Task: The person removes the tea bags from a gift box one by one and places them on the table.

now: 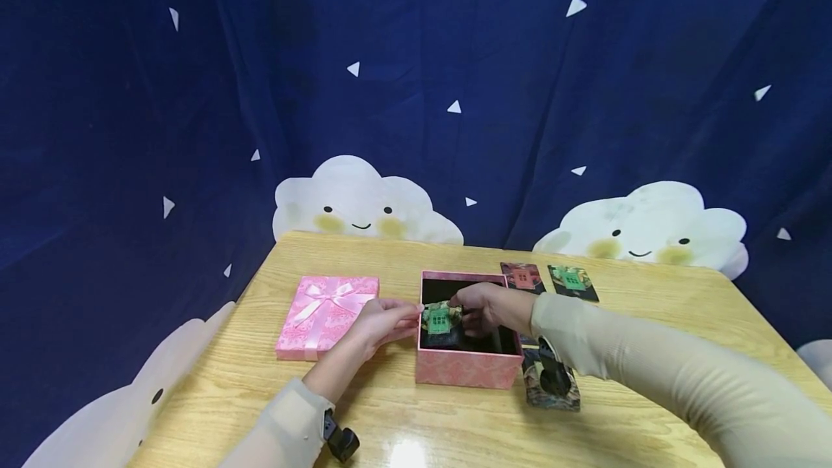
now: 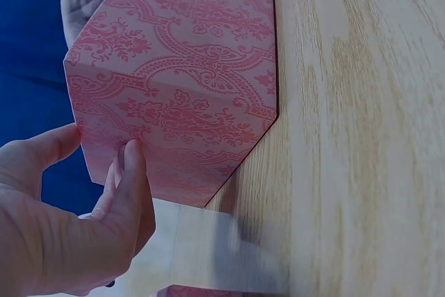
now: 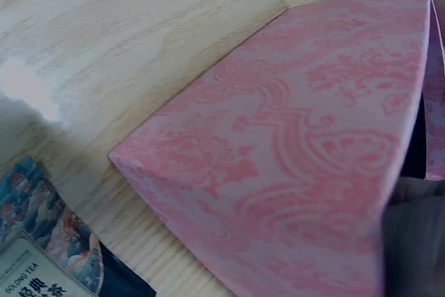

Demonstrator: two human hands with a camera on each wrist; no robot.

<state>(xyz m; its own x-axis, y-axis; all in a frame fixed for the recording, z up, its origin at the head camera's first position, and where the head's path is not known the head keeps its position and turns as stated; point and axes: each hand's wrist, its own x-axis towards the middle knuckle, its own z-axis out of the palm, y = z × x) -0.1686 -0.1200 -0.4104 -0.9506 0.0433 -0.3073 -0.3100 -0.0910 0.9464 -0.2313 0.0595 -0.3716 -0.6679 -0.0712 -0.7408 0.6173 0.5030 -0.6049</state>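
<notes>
A pink patterned gift box (image 1: 468, 369) with a dark inside stands lidless on the table. My left hand (image 1: 388, 322) is at its left side, thumb at the rim and fingertips against the outer wall, as the left wrist view shows. My right hand (image 1: 484, 305) reaches down into the box and pinches the upper right corner of a tea packet (image 1: 439, 321) with a green label. That packet lies tilted at the left of the box. In the right wrist view the box wall (image 3: 278, 116) hides most of this hand.
The pink lid (image 1: 328, 316) with a ribbon bow lies left of the box. To the right are a red-labelled packet (image 1: 523, 277), another green-labelled packet (image 1: 573, 281) and an oolong tea packet (image 3: 49, 241), partly under my right wrist. A blue curtain hangs behind the table.
</notes>
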